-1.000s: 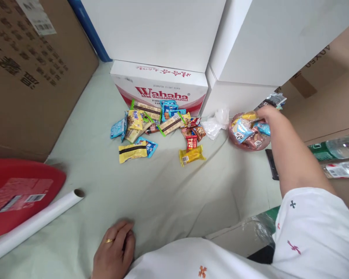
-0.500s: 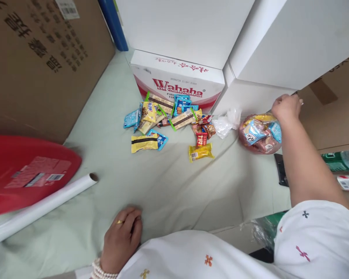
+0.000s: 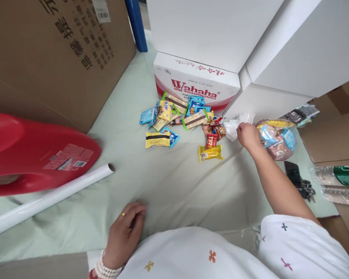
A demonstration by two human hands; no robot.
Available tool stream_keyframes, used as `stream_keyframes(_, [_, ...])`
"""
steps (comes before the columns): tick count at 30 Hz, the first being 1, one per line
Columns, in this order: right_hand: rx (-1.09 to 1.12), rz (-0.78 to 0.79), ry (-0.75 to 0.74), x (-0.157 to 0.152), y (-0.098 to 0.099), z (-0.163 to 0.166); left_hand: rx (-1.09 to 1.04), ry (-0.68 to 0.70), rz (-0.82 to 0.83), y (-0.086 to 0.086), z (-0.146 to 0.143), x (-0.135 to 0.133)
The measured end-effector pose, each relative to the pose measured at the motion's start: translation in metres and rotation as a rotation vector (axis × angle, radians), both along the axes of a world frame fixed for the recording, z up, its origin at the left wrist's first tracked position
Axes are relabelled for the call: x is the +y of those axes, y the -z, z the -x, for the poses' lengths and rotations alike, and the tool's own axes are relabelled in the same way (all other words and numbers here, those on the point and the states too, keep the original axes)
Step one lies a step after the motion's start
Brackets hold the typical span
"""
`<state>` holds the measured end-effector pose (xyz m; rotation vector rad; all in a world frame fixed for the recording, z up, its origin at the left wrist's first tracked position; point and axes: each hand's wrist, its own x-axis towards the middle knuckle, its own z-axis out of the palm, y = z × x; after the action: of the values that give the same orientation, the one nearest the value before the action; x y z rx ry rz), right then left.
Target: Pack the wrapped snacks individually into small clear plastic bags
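My right hand (image 3: 248,135) has its fingers drawn together at the right edge of a crumpled translucent plastic bag (image 3: 232,128); the fingertips are partly hidden. Right beside it sits a round clear pack (image 3: 279,149) of pink, blue and yellow wrapped snacks. Left of the plastic bag lies a loose pile of small snack packets, with a green-ended wafer bar (image 3: 196,119), a blue packet (image 3: 147,115) and a yellow packet (image 3: 211,153). Resting on the cloth near my body, my left hand (image 3: 128,226) is loosely bent with nothing in it.
A Wahaha carton (image 3: 196,83) stands behind the pile under large white boxes (image 3: 209,31). At left are a brown carton (image 3: 55,66), a red jug (image 3: 40,155) and a white tube (image 3: 55,197). A phone (image 3: 292,173), keys (image 3: 307,190) and plastic bottles (image 3: 337,174) lie at right.
My right hand has moved left from beside the round snack pack to the plastic bag. A dark packet now shows behind the pack. The view has shifted; my left hand stays on the cloth.
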<state>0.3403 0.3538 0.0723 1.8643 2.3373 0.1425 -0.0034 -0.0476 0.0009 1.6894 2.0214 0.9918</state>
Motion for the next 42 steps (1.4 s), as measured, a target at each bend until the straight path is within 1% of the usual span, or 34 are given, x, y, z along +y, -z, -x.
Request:
stream_keyframes(2, [0.116,-0.064,-0.008,-0.01,-0.004,-0.009,-0.062,-0.075,0.03,-0.003,0.001,0.002])
stream_keyframes(3, [0.161,-0.089,-0.009,-0.013,-0.004,-0.01,-0.084,-0.091,0.041,-0.004,0.0,0.005])
stream_keyframes(4, [0.186,-0.112,-0.004,-0.015,-0.003,-0.01,-0.099,-0.091,0.046,-0.006,-0.001,0.01])
stream_keyframes(6, [0.189,-0.15,0.035,-0.012,0.004,-0.002,-0.117,-0.041,0.047,-0.011,-0.005,0.02])
stream_keyframes(8, [0.153,-0.106,0.081,-0.005,0.014,0.01,-0.122,0.038,0.037,-0.016,-0.01,0.03])
stream_keyframes(11, [0.107,0.023,0.121,0.005,0.026,0.024,-0.118,0.121,0.02,-0.023,-0.014,0.036])
stream_keyframes(12, [0.103,0.04,0.127,0.005,0.027,0.025,-0.119,0.122,0.019,-0.024,-0.014,0.035])
stream_keyframes(14, [0.102,0.022,0.136,0.002,0.027,0.022,-0.131,0.081,0.038,-0.023,-0.01,0.029])
stream_keyframes(17, [0.146,-0.073,0.138,-0.011,0.02,0.006,-0.181,-0.041,0.083,-0.018,-0.002,0.021])
stream_keyframes(20, [0.251,-0.195,0.157,-0.018,0.008,-0.008,-0.23,-0.137,0.115,-0.014,0.002,0.022])
stream_keyframes(22, [0.306,-0.26,0.209,-0.013,0.002,-0.011,-0.246,-0.138,0.115,-0.014,0.001,0.028])
stream_keyframes(24, [0.331,-0.313,0.277,0.0,-0.003,-0.008,-0.249,-0.097,0.097,-0.017,-0.003,0.036])
stream_keyframes(26, [0.33,-0.296,0.338,0.02,-0.007,-0.003,-0.236,-0.045,0.078,-0.021,-0.007,0.044])
stream_keyframes(28, [0.325,-0.215,0.371,0.038,-0.011,0.001,-0.221,-0.012,0.063,-0.025,-0.01,0.048])
stream_keyframes(30, [0.336,-0.156,0.38,0.048,-0.017,0.001,-0.216,-0.003,0.064,-0.028,-0.01,0.048])
stream_keyframes(31, [0.336,-0.155,0.376,0.047,-0.02,0.0,-0.221,-0.006,0.068,-0.028,-0.009,0.046])
stream_keyframes(32, [0.352,-0.186,0.354,0.04,-0.024,-0.001,-0.232,-0.015,0.073,-0.029,-0.008,0.045])
stream_keyframes(34, [0.489,-0.261,0.26,0.013,-0.028,0.0,-0.284,-0.047,0.093,-0.03,-0.006,0.041])
stream_keyframes(35, [0.641,-0.292,0.189,-0.007,-0.028,0.002,-0.328,-0.063,0.106,-0.031,-0.006,0.041])
stream_keyframes(36, [0.857,-0.279,0.125,-0.031,-0.027,0.006,-0.383,-0.075,0.127,-0.032,-0.007,0.042])
stream_keyframes(37, [1.071,-0.179,0.114,-0.057,-0.024,0.012,-0.444,-0.077,0.149,-0.035,-0.009,0.045])
stream_keyframes(39, [1.428,0.117,0.181,-0.11,-0.014,0.029,-0.585,-0.054,0.184,-0.041,-0.02,0.058])
stream_keyframes(40, [1.552,0.248,0.222,-0.135,-0.009,0.039,-0.66,-0.035,0.183,-0.044,-0.027,0.068])
stream_keyframes(42, [1.711,0.445,0.309,-0.177,0.002,0.06,-0.836,-0.036,0.156,-0.048,-0.045,0.091])
